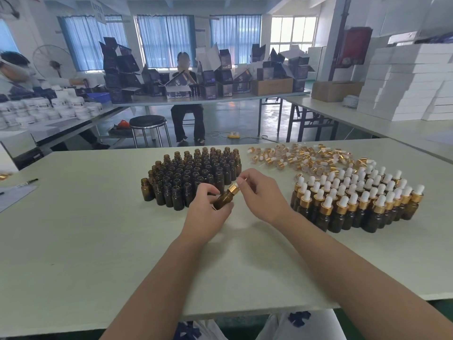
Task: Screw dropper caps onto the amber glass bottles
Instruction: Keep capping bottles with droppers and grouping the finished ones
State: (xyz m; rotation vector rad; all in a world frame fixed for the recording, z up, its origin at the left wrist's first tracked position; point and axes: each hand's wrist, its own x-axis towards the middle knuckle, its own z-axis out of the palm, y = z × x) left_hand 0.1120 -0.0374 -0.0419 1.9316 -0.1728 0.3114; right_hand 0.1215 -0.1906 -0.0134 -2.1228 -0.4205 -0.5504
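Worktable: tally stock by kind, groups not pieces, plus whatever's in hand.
Cluster of uncapped amber bottles: 1
Cluster of capped amber bottles: 1
Pile of loose dropper caps: 1
Single amber bottle in left hand, right hand pinching its dropper cap: 1
Total: 4

This is a big packing room in a factory. Long tables (98, 241) fill it. One holds lots of little brown bottles (191, 168) and a pile of gold caps (301, 155). White boxes (411, 82) are stacked high. Dark boxes (224, 77) crowd the far table, where a person (187, 114) sits. White jars (49, 109) stand in rows.
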